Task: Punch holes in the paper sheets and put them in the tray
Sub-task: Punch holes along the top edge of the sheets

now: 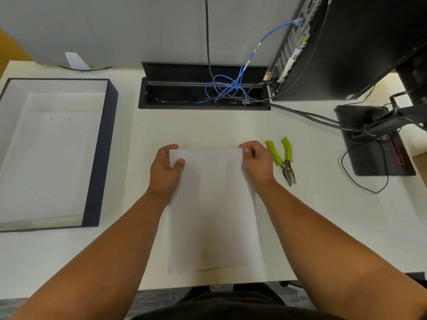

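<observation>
Both hands, left (166,166) and right (257,161), pinch the far corners of the white paper sheets (212,211) lying on the pale worktop (312,227). The green-handled metal hole punch (283,159) lies untouched beside the right hand. Lifted unevenly, I'd guess the sheets could fan apart, misaligning the holes.

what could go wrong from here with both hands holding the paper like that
Both hands, left hand and right hand, pinch the top corners of the paper sheets, so the stack may fan out; a lower sheet already peeks out at the bottom. The hole punch lies beside the right hand, so freeing that hand could let the sheets shift.
</observation>
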Available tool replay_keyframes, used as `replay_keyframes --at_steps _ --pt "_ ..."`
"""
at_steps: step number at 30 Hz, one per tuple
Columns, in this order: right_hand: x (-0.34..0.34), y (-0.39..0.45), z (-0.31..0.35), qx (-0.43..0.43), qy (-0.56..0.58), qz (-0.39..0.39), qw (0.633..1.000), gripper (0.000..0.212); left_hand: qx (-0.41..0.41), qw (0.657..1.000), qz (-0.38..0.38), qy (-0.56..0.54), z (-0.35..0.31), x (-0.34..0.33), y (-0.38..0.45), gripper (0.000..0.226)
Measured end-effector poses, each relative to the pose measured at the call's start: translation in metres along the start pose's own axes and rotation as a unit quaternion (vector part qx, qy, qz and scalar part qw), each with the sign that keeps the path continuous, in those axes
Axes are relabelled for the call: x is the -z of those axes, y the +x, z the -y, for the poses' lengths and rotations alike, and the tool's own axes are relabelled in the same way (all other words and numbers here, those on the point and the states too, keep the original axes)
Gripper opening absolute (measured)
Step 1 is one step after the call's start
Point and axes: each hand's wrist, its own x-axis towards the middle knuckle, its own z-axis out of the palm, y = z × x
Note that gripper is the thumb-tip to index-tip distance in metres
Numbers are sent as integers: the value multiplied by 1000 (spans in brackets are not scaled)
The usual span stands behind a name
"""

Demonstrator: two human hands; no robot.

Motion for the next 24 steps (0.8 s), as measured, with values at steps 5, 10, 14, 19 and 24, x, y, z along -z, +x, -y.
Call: replay_keyframes --at_steps 5,10,14,19,24 --pt "-4 -2 0 61 -89 -25 994 21 -37 998 -19 44 -2 -4 -2 31" --pt "8 -3 -4 217 -260 -134 931 20 -34 998 -23 51 -1 -4 -1 30" --pt "17 -1 -5 166 -382 -213 884 31 -30 996 -21 75 2 -3 2 30" --pt "25 2 -16 4 -403 -206 892 50 -27 995 -25 89 2 -2 2 30" --pt "23 3 -13 26 -350 -171 921 48 -20 995 -27 89 0 -4 0 29"
